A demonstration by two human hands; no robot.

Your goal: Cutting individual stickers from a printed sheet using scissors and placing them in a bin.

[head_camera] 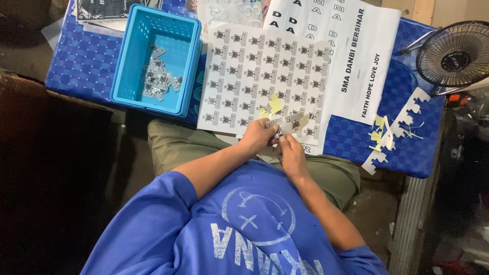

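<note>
Our left hand [258,136] pinches a small cut sticker strip [285,122]; our right hand [291,151], just below, seems closed on its backing, though that grip is blurred. We're mid-peel; next needs a careful pull away from the pinch.

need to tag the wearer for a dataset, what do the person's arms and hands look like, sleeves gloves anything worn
Both arms are bare from the short sleeves of a blue T-shirt down. The left hand and right hand wear no gloves, and no watch, ring or band shows on either. The shirt carries a pale printed circle design and lettering.
</note>
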